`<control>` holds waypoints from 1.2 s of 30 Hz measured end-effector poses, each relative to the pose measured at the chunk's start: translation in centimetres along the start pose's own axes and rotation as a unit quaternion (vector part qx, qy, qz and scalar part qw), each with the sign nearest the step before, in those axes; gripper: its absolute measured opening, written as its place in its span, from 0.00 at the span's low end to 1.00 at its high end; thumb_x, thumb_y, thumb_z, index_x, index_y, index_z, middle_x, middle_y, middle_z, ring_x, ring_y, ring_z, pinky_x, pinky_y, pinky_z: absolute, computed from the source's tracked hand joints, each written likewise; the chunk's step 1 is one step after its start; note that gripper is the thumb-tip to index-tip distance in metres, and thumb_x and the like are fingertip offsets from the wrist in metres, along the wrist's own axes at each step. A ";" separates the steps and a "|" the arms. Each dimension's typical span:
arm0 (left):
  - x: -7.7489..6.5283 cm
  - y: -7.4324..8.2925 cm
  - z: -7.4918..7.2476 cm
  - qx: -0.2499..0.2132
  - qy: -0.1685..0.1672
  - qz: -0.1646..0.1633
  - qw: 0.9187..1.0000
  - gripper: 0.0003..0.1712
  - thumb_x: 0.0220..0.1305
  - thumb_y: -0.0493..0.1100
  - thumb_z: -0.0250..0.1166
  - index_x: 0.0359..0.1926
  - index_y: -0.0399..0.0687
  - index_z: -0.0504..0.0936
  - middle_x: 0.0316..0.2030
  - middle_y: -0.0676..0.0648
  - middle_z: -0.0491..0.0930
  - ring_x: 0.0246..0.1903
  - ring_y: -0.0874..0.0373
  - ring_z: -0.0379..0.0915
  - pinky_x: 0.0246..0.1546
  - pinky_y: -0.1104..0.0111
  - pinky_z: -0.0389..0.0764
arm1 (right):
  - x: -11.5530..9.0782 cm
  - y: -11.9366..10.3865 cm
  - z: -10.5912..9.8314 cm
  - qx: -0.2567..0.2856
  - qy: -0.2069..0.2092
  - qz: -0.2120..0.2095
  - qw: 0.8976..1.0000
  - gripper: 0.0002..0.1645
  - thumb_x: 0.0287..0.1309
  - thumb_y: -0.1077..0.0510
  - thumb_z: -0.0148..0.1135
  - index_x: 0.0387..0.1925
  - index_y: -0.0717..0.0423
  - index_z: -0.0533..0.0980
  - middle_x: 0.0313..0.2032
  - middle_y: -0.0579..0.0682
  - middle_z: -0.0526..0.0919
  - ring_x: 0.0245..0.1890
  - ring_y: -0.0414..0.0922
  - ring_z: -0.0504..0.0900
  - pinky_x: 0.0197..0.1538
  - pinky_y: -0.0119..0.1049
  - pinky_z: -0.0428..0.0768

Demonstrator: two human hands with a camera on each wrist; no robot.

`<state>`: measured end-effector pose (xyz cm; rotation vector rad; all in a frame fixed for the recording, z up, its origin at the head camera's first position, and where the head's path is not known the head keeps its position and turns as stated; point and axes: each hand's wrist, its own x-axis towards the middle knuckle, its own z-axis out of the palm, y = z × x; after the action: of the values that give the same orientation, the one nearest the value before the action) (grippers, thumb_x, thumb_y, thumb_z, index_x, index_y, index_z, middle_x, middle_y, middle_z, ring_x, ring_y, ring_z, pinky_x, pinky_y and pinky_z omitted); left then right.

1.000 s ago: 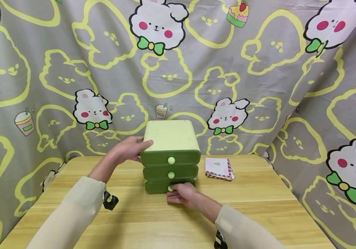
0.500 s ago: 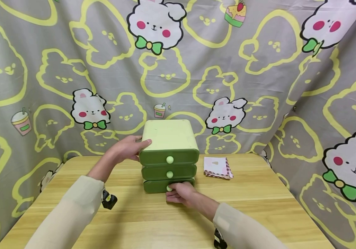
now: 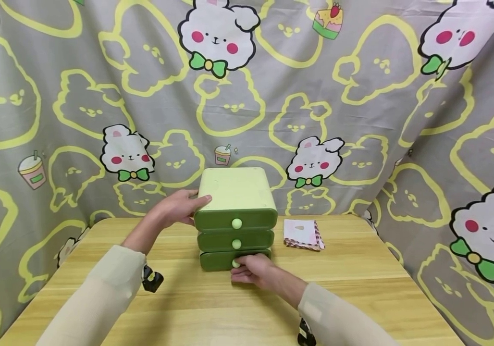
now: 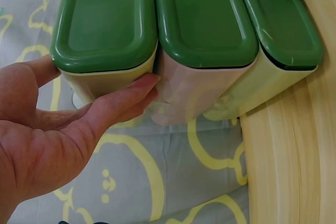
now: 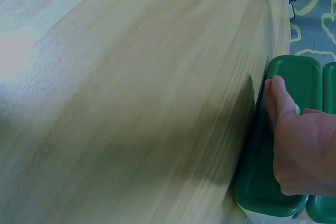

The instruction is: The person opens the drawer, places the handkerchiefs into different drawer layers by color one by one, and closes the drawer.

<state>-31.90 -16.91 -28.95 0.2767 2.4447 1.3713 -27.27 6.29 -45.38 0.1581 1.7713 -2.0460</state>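
Note:
A small three-drawer cabinet [image 3: 236, 187] with a pale yellow top and green drawer fronts stands on the wooden table. At its upper left edge my left hand [image 3: 177, 206] holds the body, thumb on the top and fingers along the side. My right hand [image 3: 253, 272] pinches the round light-green knob [image 3: 235, 263] of the bottom drawer [image 3: 214, 260]. In the left wrist view a thin dark gap shows behind the front of that bottom drawer [image 4: 286, 30]. The right hand covers part of the drawer front in the right wrist view.
A folded cloth [image 3: 302, 233] with a checked edge lies right of the cabinet. The wooden table [image 3: 359, 288] extends in front and to both sides. A patterned grey curtain [image 3: 247, 120] hangs close behind the cabinet and along the sides.
The head view has shifted slightly. Both hands keep their places on the cabinet and the knob, with no visible movement of the drawers.

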 end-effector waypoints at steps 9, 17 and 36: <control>0.1 -0.1 -0.1 0.005 -0.003 0.007 1.000 0.42 0.78 0.58 0.52 0.79 0.38 0.52 0.53 0.36 0.82 0.47 0.52 0.83 0.54 0.55 0.84 | -1.6 0.2 0.1 -0.014 -0.016 0.017 1.000 0.16 0.71 0.66 0.55 0.50 0.80 0.74 0.43 0.74 0.84 0.48 0.67 0.85 0.51 0.49 0.86; 0.1 -0.2 0.1 0.002 -0.001 0.005 1.000 0.42 0.78 0.58 0.52 0.79 0.38 0.51 0.55 0.35 0.81 0.49 0.51 0.82 0.54 0.55 0.84 | -3.6 1.0 -0.1 -0.020 -0.025 0.025 0.999 0.15 0.71 0.66 0.56 0.50 0.78 0.76 0.41 0.72 0.85 0.46 0.66 0.87 0.51 0.48 0.87; 0.1 -0.4 -0.1 0.011 0.003 0.005 1.000 0.42 0.78 0.59 0.52 0.80 0.40 0.51 0.57 0.35 0.79 0.57 0.44 0.79 0.54 0.55 0.84 | -6.9 2.5 0.2 -0.050 -0.031 0.045 0.997 0.16 0.71 0.61 0.59 0.48 0.75 0.78 0.40 0.65 0.87 0.35 0.50 0.90 0.46 0.40 0.88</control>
<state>-32.01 -17.13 -29.27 0.2914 2.4670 1.3522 -20.03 7.50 -45.14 0.1415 1.7903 -1.8760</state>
